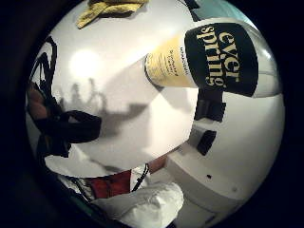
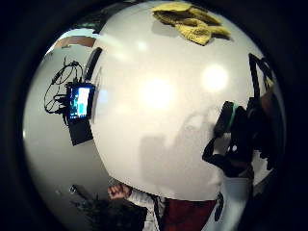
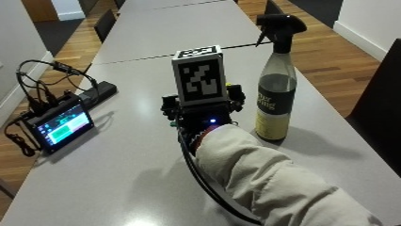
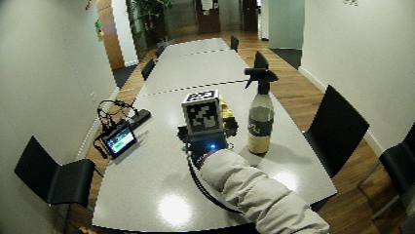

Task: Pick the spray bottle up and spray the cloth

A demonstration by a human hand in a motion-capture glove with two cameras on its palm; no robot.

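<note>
A clear spray bottle (image 3: 276,89) with a black trigger head and a black and yellow label stands upright on the grey table (image 3: 125,179). My gloved right hand (image 3: 200,115) hovers just left of it, a small gap apart, holding nothing. Its fingers (image 1: 47,114) look relaxed over the tabletop. In the little finger side palm view the bottle (image 1: 218,57) looms close beside the palm. A crumpled yellow cloth (image 2: 190,19) lies on the table beyond the hand. In the wide outside view only a sliver of the cloth (image 4: 225,111) shows behind the hand.
A small screen device (image 3: 60,125) with cables sits near the table's left edge, by a black power strip (image 3: 100,89). Black chairs (image 4: 334,126) stand along both sides. A second table (image 3: 175,23) continues beyond a seam.
</note>
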